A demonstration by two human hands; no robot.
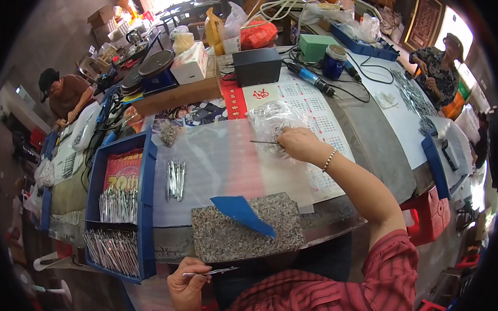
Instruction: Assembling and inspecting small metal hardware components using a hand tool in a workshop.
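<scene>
Left hand (186,278), low near the table (369,151) edge, pinches one thin metal piece (212,272) held level. Right hand (298,144) reaches forward, fingers closed on another metal piece (264,142) at a clear plastic bag (269,119). Small loose pile of metal pieces (176,180) lies between, on the translucent sheet (221,156).

A single wide fisheye view from the wearer's head looks steeply down and forward over the desk (369,151), close enough that the red-striped sleeve (384,271) fills the lower edge. Straight edges bow toward the dark circular rim. Farther off, the view takes in two seated people, one at the upper left, one at the upper right.
</scene>
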